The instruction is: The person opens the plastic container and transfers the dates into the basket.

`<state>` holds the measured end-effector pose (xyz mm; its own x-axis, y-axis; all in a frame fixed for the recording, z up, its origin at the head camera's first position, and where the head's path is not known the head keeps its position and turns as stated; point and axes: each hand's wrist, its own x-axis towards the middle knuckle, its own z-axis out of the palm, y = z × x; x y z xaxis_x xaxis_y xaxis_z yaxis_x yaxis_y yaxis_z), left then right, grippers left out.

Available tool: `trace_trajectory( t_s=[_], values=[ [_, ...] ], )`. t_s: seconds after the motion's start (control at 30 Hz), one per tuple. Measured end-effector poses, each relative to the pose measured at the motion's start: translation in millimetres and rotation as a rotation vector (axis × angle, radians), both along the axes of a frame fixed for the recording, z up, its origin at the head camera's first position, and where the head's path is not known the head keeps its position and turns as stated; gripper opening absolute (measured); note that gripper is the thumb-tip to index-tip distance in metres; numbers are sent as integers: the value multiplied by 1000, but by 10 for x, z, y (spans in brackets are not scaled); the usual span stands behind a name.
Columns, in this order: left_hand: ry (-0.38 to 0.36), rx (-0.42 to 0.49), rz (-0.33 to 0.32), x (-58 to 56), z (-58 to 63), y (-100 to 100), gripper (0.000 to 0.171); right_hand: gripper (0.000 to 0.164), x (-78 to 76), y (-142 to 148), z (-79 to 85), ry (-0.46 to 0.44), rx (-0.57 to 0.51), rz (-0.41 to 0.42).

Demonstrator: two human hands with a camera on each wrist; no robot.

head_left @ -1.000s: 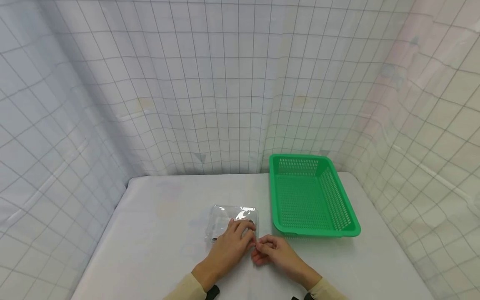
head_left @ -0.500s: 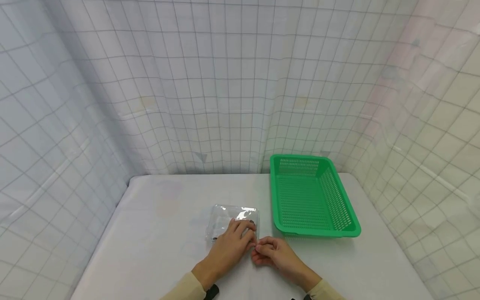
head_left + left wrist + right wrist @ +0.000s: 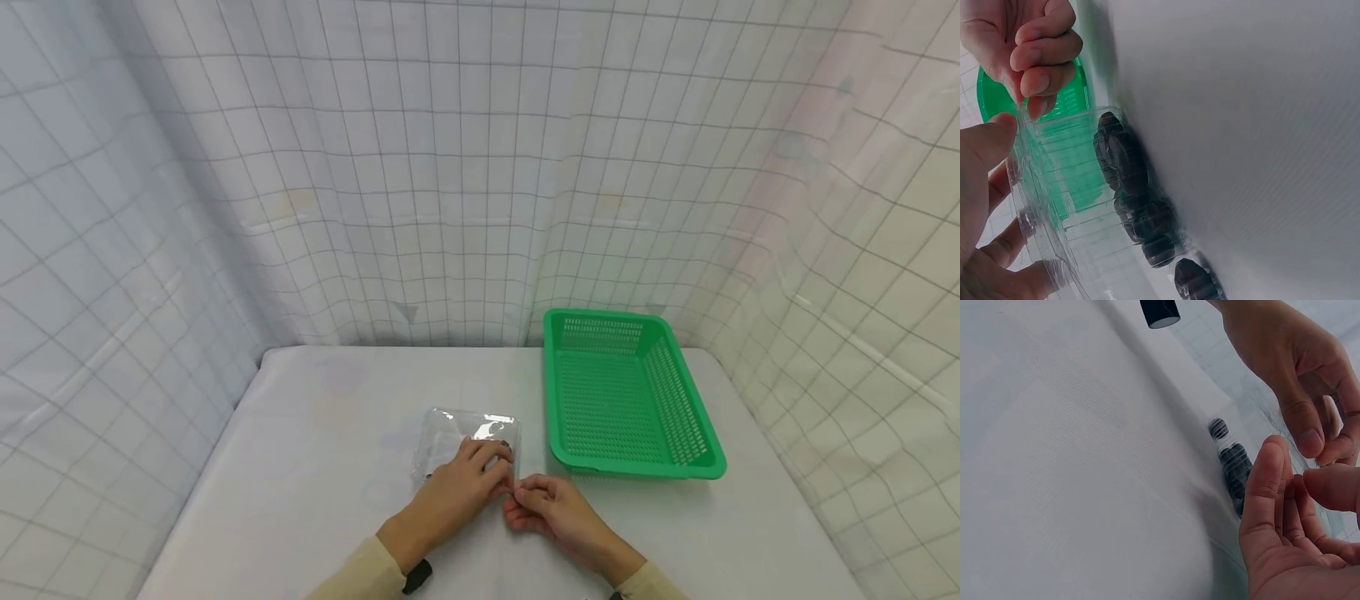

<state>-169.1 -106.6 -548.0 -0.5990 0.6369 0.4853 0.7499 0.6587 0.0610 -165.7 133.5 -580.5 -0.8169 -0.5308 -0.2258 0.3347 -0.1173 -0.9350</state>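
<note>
A clear plastic clamshell box (image 3: pixel 442 435) lies on the white table in front of me. Several dark oval fruits (image 3: pixel 1127 164) show through its wall in the left wrist view; their exact kind is unclear. Bent over the lid, my left hand (image 3: pixel 457 493) has its fingertips on the plastic and its thumb at the near right corner. At that same corner my right hand (image 3: pixel 553 512) pinches the box's edge between thumb and index finger, the other fingers curled. In the right wrist view both hands' fingertips nearly meet, and the pinched edge is mostly hidden.
Right of the box stands a green perforated basket (image 3: pixel 553 400), with nothing seen inside. White table cloth (image 3: pixel 330 467) surrounds the box. Gridded white curtains (image 3: pixel 450 208) enclose the back and both sides. A black cylinder (image 3: pixel 1161 314) sits by my left wrist.
Both hands keep nearly the same place at the box's corner. The head view has shifted slightly, so the basket appears a little farther right.
</note>
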Motion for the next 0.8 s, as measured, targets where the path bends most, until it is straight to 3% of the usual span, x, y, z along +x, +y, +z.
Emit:
trace_trajectory(
  t_s=[0.43,0.8],
  values=[
    [48,-70,80,43,-50,67,12,13,-24,-4,62,-2,38,-20],
    [11,-105,131,30,-71,95,15,13,-19,-23,86,20,91,-45]
  ],
)
